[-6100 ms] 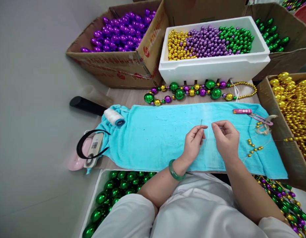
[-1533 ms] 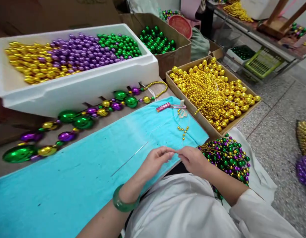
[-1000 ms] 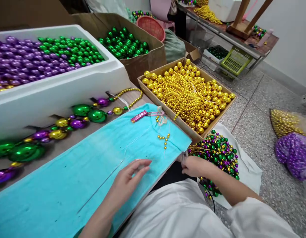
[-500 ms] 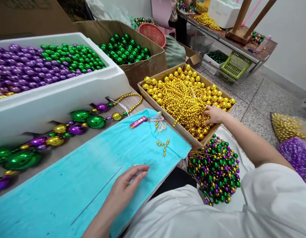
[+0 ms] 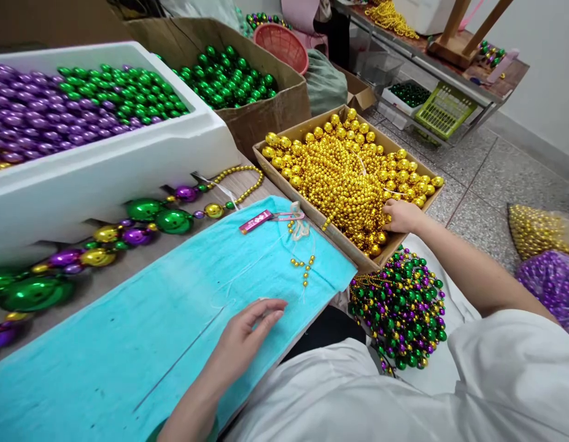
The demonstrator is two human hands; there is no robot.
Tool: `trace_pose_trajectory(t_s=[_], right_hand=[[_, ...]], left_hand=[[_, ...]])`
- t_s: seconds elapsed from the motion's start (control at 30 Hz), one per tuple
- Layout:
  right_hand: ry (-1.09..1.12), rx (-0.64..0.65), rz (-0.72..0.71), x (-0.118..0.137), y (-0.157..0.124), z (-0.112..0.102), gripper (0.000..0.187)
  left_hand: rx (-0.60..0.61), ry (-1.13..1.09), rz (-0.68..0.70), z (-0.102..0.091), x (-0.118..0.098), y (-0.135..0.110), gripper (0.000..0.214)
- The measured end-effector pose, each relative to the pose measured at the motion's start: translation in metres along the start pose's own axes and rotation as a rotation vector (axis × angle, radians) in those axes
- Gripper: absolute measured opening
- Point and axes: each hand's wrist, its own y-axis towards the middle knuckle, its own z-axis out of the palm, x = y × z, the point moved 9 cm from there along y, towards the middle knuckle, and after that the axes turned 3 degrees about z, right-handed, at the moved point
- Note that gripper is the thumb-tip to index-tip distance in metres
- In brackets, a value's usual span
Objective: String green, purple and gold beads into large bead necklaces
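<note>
My left hand (image 5: 247, 334) rests on a turquoise towel (image 5: 141, 325), fingers stretched out and nothing in them. Beside it lies a long thin needle (image 5: 180, 359) with white thread. My right hand (image 5: 402, 216) reaches into a cardboard box (image 5: 284, 195) at its near right side. Its fingers are closed together at the strings of small gold beads (image 5: 348, 184); the fingertips are partly hidden. Larger gold beads (image 5: 401, 175) line the box edges. Farther up the towel lie a few threaded gold beads (image 5: 305, 270) and a thread snipper (image 5: 256, 221) with a purple label.
A white foam box (image 5: 210, 138) holds purple and green beads. Behind it stands a carton (image 5: 284, 104) of green beads. A large bead garland (image 5: 141, 236) lies along the foam box. Multicoloured bead strings (image 5: 399, 313) hang below the gold box. Bagged beads (image 5: 542, 233) stand on the floor.
My right hand's fingers have drawn closer together at the gold beads. My left hand has shifted slightly right and up in view, still on the towel. The view has tilted a little.
</note>
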Motion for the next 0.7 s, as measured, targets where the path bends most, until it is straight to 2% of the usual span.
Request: trace_pose_trajectory(t_s=[0.13, 0.23, 0.33, 0.43, 0.5, 0.6, 0.63, 0.7], right_hand=[[0.056, 0.008, 0.059, -0.001, 0.003, 0.000, 0.040], [0.158, 0.013, 0.071, -0.010, 0.000, -0.011, 0.039], [0.295, -0.015, 0.019, -0.014, -0.012, -0.036, 0.042], [0.600, -0.094, -0.083, 0.009, -0.025, -0.072, 0.057], [0.877, -0.085, -0.215, 0.052, -0.029, -0.094, 0.059], [1.061, 0.018, -0.478, 0.155, -0.029, -0.118, 0.044], [1.057, -0.009, -0.558, 0.194, -0.029, -0.125, 0.039], [1.018, -0.110, -0.713, 0.279, -0.031, -0.134, 0.035]], left_hand=[[0.020, -0.006, 0.009, 0.006, -0.002, -0.003, 0.037], [0.015, -0.010, 0.015, 0.004, -0.003, -0.007, 0.037], [-0.015, -0.040, 0.031, -0.003, -0.001, -0.006, 0.036], [-0.055, -0.082, 0.030, -0.004, -0.003, -0.004, 0.034], [-0.078, -0.122, 0.049, -0.002, -0.015, -0.010, 0.031], [-0.078, -0.258, 0.186, -0.003, -0.050, -0.032, 0.028], [-0.047, -0.350, 0.273, -0.006, -0.066, -0.043, 0.030], [0.140, -0.523, 0.484, -0.009, -0.098, -0.075, 0.038]])
